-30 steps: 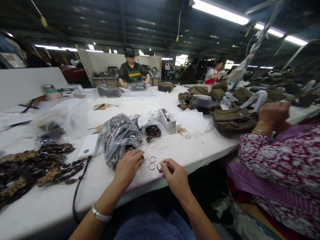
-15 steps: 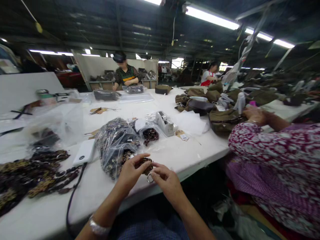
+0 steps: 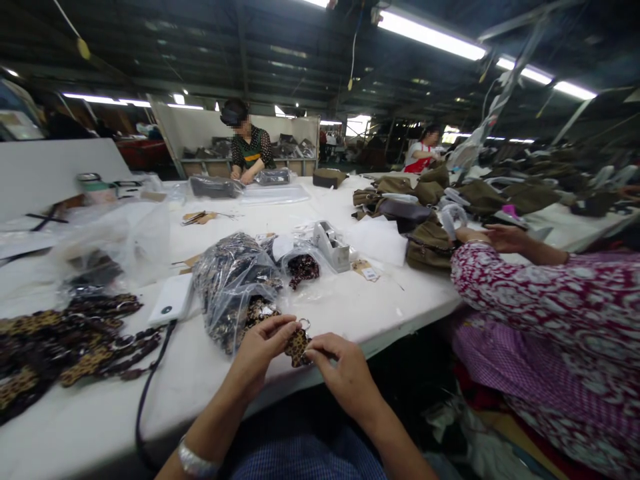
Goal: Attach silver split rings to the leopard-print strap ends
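Note:
Between my two hands is a small leopard-print fabric piece with a metal ring at its top. My left hand pinches it from the left, near the ring. The thumb and forefinger of my right hand close on its lower right edge. Just behind my left hand lies a clear plastic bag filled with leopard-print pieces. A smaller clear bag holding dark patterned pieces sits beyond it.
A grey tape dispenser and white sheets lie ahead. Left are a white power bank with a black cable and leopard-print straps. A co-worker's arm and olive bags are at right.
The leopard-print piece has been turned: its ring moved from the bottom to the top, and more of its print shows. The co-worker at right shifted the olive bag slightly left.

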A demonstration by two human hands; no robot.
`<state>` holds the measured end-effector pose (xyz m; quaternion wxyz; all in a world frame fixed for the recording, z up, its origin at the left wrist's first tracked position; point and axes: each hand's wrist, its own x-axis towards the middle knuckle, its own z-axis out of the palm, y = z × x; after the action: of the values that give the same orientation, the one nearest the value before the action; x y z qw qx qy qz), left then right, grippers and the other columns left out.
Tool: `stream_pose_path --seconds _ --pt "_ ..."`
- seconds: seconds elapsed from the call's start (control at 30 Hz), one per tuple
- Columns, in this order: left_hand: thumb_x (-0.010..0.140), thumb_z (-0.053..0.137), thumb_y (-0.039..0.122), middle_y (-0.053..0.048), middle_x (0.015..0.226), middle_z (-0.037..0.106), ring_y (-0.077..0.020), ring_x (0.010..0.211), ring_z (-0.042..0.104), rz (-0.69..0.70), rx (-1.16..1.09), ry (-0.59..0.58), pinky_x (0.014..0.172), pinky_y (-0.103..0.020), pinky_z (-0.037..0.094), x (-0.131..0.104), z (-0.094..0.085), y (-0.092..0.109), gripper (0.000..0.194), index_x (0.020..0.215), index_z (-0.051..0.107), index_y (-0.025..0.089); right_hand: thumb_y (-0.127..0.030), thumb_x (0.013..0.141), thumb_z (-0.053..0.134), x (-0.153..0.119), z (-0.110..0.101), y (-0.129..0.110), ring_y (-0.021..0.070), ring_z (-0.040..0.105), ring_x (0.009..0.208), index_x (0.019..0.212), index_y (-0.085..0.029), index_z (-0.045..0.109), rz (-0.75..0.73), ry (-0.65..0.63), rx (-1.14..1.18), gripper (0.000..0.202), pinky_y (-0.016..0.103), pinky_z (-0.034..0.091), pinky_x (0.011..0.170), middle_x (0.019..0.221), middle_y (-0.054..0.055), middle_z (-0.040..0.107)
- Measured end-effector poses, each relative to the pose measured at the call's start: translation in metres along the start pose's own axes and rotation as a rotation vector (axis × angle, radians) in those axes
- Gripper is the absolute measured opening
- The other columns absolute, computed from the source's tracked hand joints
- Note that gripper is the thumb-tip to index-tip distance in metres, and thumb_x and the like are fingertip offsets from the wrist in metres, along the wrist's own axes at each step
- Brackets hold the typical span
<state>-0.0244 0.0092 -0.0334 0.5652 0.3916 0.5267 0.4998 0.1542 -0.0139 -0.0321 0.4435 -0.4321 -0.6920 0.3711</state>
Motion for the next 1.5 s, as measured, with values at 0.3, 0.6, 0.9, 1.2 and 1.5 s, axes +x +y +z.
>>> stream_pose_path --seconds 0.3,0.6,0.9,1.2,1.5 --pt "0.072 0.079 0.035 -0.005 0.093 0.079 -0.0204 0.086 0.073 0.321 0.246 0.126 0.08 -0.027 0.059 -0.006 -0.002 0.003 0.026 0.092 0.076 0.018 -0.028 0.085 0.065 0.002 0.004 0.01 0.0222 0.064 0.099 0.083 -0.019 0.073 0.15 0.166 0.146 0.013 0.026 0.053 0.074 0.108 0.009 0.07" --pt "0.074 0.075 0.025 -0.003 0.083 0.079 -0.018 0.071 0.074 0.591 0.441 0.076 0.071 -0.025 0.061 -0.022 0.008 0.0 0.02 0.093 0.076 0.019 -0.041 0.091 0.058 0.002 0.004 0.001 0.0116 0.052 0.044 0.086 -0.018 0.062 0.29 0.202 0.212 0.024 0.02 0.04 0.045 0.054 -0.001 0.064" --pt "0.079 0.072 0.024 -0.002 0.085 0.077 -0.0164 0.075 0.074 0.596 0.437 0.027 0.076 -0.025 0.061 -0.02 0.013 -0.009 0.026 0.104 0.072 0.019 -0.039 0.09 0.057 0.003 0.007 0.0 0.0104 0.052 0.043 0.086 -0.017 0.064 0.294 0.191 0.212 0.023 0.019 0.04 0.046 0.053 -0.002 0.063" --pt "0.083 0.068 0.023 -0.005 0.095 0.075 -0.0184 0.087 0.073 0.57 0.427 -0.037 0.087 -0.033 0.06 -0.019 0.015 -0.011 0.032 0.114 0.067 0.019 -0.043 0.087 0.06 0.008 0.007 0.007 0.0107 0.051 0.041 0.083 -0.017 0.064 0.325 0.219 0.277 0.026 0.02 0.041 0.044 0.052 -0.001 0.063" --pt "0.084 0.067 0.022 -0.003 0.095 0.073 -0.0167 0.086 0.072 0.596 0.425 -0.068 0.085 -0.029 0.058 -0.017 0.015 -0.013 0.032 0.116 0.067 0.02 -0.041 0.084 0.063 0.009 0.007 0.005 0.0083 0.049 0.04 0.079 -0.016 0.062 0.374 0.216 0.385 0.025 0.018 0.039 0.043 0.051 -0.002 0.062"
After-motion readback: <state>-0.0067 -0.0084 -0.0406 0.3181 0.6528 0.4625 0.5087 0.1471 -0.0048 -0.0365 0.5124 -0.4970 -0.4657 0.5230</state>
